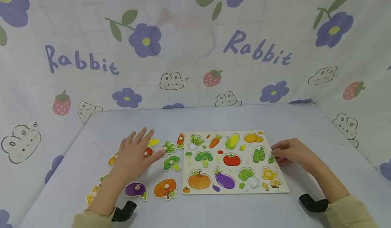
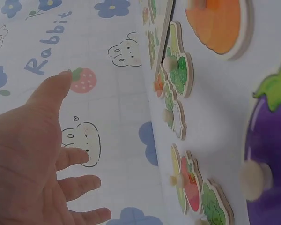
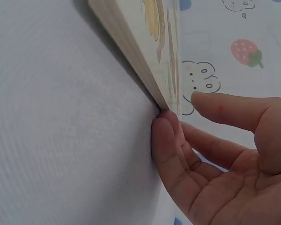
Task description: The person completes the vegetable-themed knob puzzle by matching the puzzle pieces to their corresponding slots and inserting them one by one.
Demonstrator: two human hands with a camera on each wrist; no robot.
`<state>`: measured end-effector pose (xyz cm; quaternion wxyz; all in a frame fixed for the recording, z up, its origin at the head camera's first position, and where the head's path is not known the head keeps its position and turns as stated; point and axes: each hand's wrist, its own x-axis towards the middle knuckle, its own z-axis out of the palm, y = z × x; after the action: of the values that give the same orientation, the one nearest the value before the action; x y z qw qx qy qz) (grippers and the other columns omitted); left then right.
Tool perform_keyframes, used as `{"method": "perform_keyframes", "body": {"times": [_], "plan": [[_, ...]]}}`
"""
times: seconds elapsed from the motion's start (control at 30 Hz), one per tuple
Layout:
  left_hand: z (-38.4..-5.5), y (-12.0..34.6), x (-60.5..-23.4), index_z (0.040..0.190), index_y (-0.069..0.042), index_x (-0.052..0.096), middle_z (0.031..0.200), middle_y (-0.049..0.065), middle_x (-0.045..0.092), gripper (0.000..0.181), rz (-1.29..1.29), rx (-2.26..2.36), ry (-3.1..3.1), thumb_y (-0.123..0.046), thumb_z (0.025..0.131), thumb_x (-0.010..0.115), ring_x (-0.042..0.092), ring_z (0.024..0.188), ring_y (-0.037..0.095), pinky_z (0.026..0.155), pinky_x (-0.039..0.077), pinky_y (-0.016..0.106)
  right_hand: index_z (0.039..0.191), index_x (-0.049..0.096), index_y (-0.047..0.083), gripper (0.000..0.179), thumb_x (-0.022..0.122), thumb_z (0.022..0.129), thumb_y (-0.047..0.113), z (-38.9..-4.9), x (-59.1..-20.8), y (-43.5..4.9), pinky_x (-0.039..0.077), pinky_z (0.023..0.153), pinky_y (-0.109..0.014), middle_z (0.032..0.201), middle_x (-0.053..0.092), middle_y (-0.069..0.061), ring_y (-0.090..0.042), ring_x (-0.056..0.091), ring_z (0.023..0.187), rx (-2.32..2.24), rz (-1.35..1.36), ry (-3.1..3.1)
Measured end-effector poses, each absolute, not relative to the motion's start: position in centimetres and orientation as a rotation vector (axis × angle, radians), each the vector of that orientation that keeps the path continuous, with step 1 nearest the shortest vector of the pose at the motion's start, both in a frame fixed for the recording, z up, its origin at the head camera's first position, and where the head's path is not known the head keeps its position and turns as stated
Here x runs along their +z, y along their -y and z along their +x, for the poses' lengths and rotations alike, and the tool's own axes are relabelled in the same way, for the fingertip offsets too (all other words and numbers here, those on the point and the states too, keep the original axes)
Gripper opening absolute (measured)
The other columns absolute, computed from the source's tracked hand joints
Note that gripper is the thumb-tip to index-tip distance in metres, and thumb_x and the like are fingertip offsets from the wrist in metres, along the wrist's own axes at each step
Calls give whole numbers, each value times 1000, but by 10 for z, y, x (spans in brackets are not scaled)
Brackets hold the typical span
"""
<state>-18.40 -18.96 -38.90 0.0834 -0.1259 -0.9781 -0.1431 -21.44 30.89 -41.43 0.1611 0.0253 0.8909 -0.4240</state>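
My left hand (image 1: pixel 129 161) hovers palm down with fingers spread above the loose knobbed puzzle pieces. In the left wrist view its fingers are extended and hold nothing. Around it lie an eggplant piece (image 1: pixel 131 190), a pumpkin piece (image 1: pixel 160 188), a broccoli piece (image 1: pixel 174 160) and a tomato piece (image 1: pixel 149 150), partly behind the thumb. A wooden vegetable puzzle board (image 1: pixel 248 161) lies flat with pictured recesses. At the board's right edge is my right hand (image 1: pixel 294 155), its bent fingertips (image 3: pixel 163 129) right at the edge, the thumb apart from it.
A carrot piece (image 1: pixel 180 140) lies close to the board's left edge, a green-leaved piece (image 1: pixel 169 145) beside it. Mushroom pieces (image 1: pixel 91 198) show left of the left forearm. A patterned curtain (image 1: pixel 189 51) hangs behind the white table (image 1: pixel 232 211).
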Motion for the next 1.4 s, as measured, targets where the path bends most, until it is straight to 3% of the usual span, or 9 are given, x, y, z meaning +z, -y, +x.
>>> {"method": "perform_keyframes", "body": {"times": [0.23, 0.53, 0.87, 1.4], "plan": [[-199, 181, -386, 148, -8, 44, 152, 15, 39, 76, -469, -670, 2877, -51, 90, 68, 30, 137, 43, 108, 24, 61, 122, 58, -9, 41, 69, 91, 16, -219, -412, -308, 55, 68, -35, 92, 66, -10, -23, 62, 75, -1203, 55, -2542], [-218, 185, -395, 135, -6, 59, 134, 13, 58, 51, -504, -1068, 2879, -28, 91, 73, 44, 130, 36, 104, 34, 56, 121, 56, -8, 48, 78, 80, 5, -220, -409, -311, 50, 63, -33, 83, 58, -10, -22, 56, 72, -1149, 5, -2527], [-227, 200, -408, 129, -8, 64, 126, 10, 63, 46, -519, -1191, 2841, -26, 89, 76, 57, 116, 32, 90, 50, 45, 122, 57, -9, 50, 80, 78, 2, -223, -407, -310, 54, 66, -34, 83, 59, -10, -23, 58, 72, -1204, 7, -2519], [-234, 200, -424, 122, -11, 68, 117, 3, 67, 36, -522, -1253, 2887, -21, 89, 76, 56, 109, 25, 88, 49, 41, 122, 58, -8, 52, 81, 76, 2, -218, -418, -316, 55, 66, -34, 83, 60, -11, -23, 60, 72, -1269, 63, -2490]]}}
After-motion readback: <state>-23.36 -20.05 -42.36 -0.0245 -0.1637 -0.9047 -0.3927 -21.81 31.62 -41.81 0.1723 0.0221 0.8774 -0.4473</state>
